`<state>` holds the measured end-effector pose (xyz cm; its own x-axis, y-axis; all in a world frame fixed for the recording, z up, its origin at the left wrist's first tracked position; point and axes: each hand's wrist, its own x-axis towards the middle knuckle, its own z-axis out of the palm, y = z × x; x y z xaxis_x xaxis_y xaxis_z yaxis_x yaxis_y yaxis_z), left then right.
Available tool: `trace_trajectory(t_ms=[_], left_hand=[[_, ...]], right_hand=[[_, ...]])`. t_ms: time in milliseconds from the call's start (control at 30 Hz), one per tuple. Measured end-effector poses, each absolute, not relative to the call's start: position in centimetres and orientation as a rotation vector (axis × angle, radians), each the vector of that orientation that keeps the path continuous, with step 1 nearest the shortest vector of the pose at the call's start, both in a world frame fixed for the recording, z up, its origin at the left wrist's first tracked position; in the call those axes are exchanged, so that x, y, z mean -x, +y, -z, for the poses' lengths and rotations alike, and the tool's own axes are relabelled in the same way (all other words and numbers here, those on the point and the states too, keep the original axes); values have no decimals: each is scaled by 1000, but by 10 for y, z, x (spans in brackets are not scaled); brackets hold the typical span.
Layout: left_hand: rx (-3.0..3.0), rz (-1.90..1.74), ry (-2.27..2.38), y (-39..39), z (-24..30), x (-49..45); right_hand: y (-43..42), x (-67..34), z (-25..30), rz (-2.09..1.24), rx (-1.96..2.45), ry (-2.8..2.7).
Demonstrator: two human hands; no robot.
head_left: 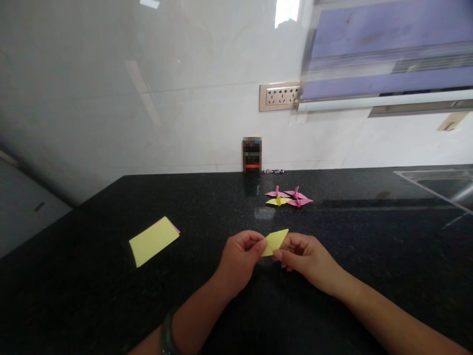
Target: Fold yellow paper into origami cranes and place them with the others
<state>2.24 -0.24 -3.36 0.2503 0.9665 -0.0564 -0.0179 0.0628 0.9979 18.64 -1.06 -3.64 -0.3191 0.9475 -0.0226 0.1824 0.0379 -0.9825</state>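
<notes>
The yellow paper (275, 241), folded down to a small pointed diamond, sits pinched between our two hands just above the tabletop (111, 305), near the middle of its front edge. Our left hand (240, 256) has a narrow grip on its left tip, thumb and fingertips closed on it, and our right hand (305, 256) holds the lower right side the same way. We judge we are midway through a fold, pressing a crease into a flat, half-made shape; the next move seems to call for steady fingertips and lined-up edges, since the piece is small and thin. The paper looks crisp and flat, with sharp corners. Toward the tabletop's far edge stand finished paper cranes (287, 197), pink and yellow, close together. Toward the left edge lies a flat yellow sheet (152, 240) with a pink one peeking out beneath.
</notes>
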Motion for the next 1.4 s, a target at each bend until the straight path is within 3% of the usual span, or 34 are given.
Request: trace_trajectory(t_ms=[333,867,1400], left_hand=[[-1248,-812,896,-10,32,-30],[-1034,-1014,794,-7,32,-30],[-1276,-944,1027,-8,28,-28]], right_hand=[[-16,-185,37,-983,1246,-1705],[-14,-187,35,-1269,1167,-1556],[-18,-191,27,-869,1082,-1848]])
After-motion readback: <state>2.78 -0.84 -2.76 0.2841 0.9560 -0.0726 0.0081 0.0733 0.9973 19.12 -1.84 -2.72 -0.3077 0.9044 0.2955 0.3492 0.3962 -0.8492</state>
